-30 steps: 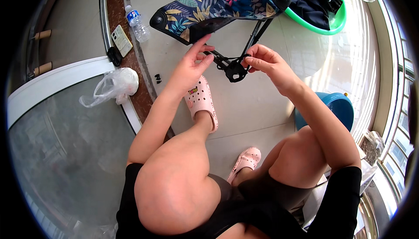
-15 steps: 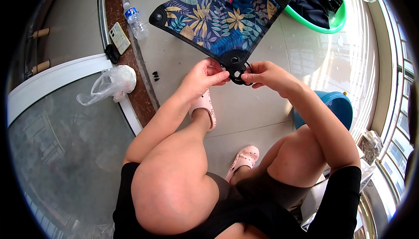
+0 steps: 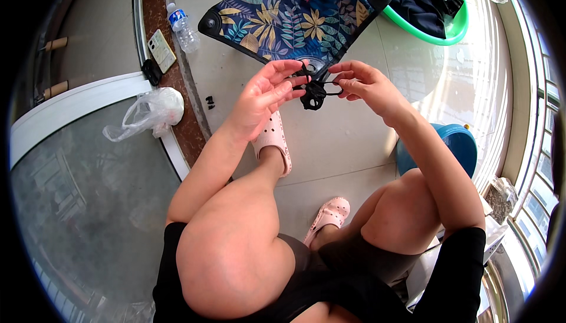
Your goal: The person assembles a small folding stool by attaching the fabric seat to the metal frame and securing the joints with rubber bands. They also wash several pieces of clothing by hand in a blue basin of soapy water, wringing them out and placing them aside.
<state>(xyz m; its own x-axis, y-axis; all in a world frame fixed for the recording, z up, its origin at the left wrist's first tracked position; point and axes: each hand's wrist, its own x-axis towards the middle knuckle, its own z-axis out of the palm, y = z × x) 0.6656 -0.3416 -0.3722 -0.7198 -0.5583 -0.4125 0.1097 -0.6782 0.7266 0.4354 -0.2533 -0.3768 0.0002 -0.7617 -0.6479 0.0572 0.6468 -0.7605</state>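
Note:
In front of me is a triangular folding stool seat (image 3: 289,19), dark blue with yellow, teal and pink leaves and black corner patches. Bunched black cord (image 3: 314,96) with several loops hangs at its near corner. My left hand (image 3: 266,96) has its thumb and fingers around loops on the left side of the cord, the fingers loosely curled. My right hand (image 3: 368,90) pinches a loop on the right side between thumb and fingertips. How the cord joins the corner is partly hidden by the fingers.
A green basin (image 3: 463,19) with dark cloth stands at the far right. A blue bucket (image 3: 457,146) is beside my right forearm. At left are a plastic bottle (image 3: 186,31), a phone (image 3: 161,50), a plastic bag (image 3: 168,109) and small black pieces (image 3: 210,102).
Both hands have shifted, the left one up and slightly left with its fingers more spread. The cord bundle now hangs looser between them, and the seat's near corner has moved up a little.

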